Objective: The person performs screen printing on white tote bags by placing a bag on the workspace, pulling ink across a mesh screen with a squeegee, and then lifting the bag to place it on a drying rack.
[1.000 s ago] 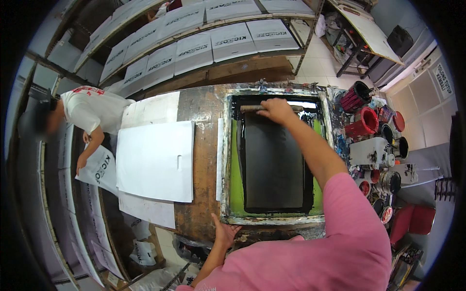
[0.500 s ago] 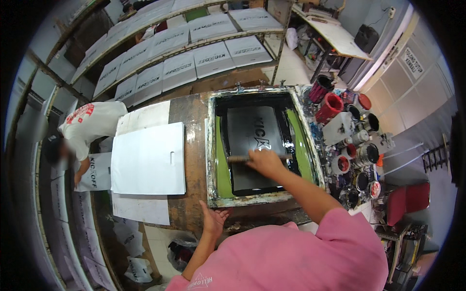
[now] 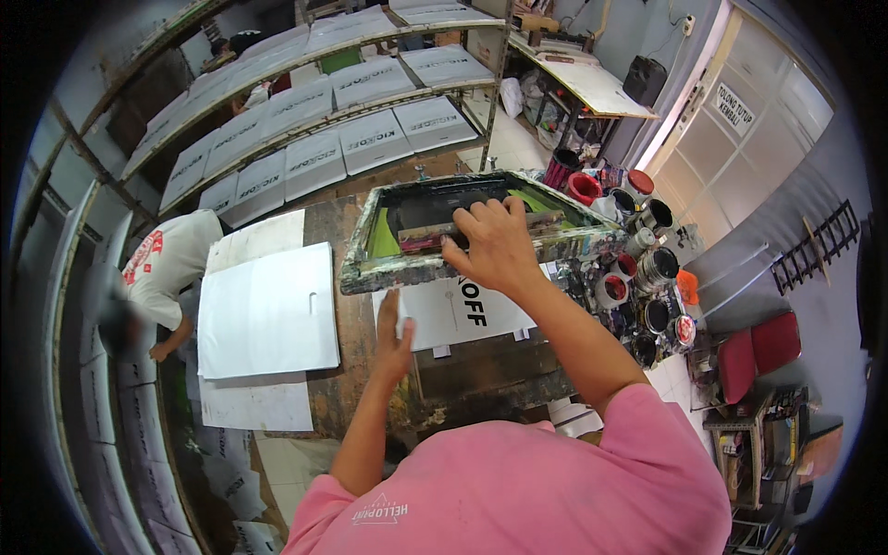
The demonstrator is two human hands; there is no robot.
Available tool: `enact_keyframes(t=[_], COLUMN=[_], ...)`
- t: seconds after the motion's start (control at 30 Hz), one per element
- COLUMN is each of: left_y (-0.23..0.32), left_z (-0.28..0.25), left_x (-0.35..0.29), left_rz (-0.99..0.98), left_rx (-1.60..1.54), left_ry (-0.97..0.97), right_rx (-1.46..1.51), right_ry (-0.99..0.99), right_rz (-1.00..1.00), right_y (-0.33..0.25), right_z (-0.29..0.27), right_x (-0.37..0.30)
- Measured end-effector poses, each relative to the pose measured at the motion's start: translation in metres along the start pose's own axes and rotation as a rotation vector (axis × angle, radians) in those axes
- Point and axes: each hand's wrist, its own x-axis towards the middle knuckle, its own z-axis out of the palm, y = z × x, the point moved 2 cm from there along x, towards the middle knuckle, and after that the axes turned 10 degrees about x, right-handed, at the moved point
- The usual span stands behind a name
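The screen printing frame (image 3: pixel 370 276) is tilted up on the table, its near edge raised and its far edge at the clamps. My right hand (image 3: pixel 499 245) is closed around the wooden-handled squeegee (image 3: pixel 546 220), which lies across the frame's inside. Below the raised edge lies a white bag (image 3: pixel 416 319) with fresh black print, partly hidden by the frame and my right arm. My left hand (image 3: pixel 393 338) is held with fingers stretched out, just below the frame's near left corner at the bag's left edge. It holds nothing.
A stack of blank white bags (image 3: pixel 268 310) lies left on the table. Ink pots (image 3: pixel 657 265) crowd the right side. Racks (image 3: pixel 333 166) of printed bags stand behind. At the left, another person (image 3: pixel 171 259) bends over more bags. A red chair (image 3: pixel 745 356) stands right.
The frame has gone from lying flat to tilted up, uncovering the printed bag. My right hand has moved up with the squeegee. My left hand has moved forward to the bag's edge.
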Motion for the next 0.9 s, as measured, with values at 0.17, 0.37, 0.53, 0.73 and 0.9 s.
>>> enact_keyframes(t=[0.17, 0.37, 0.53, 0.73, 0.9], left_y=[-0.062, -0.054, -0.026, 0.018, -0.013], left_z=[0.082, 0.100, 0.088, 0.048, 0.009], left_x=[-0.054, -0.057, -0.033, 0.058, 0.009], left_rz=[-0.319, -0.295, -0.228, -0.128, -0.240], left_rx=[0.703, 0.814, 0.578, 0.212, 0.206], left_ry=[-0.278, -0.419, -0.190, 0.271, 0.491], right_rx=[0.045, 0.035, 0.072, 0.077, 0.073], right_ry=[0.032, 0.000, 0.012, -0.037, 0.049], right_rz=[-0.008, 0.021, 0.014, 0.040, 0.020], right_y=[0.011, 0.024, 0.029, 0.045, 0.047], right_z=[-0.005, -0.011, -0.016, -0.012, -0.009], right_x=[0.024, 0.057, 0.080, 0.117, 0.111])
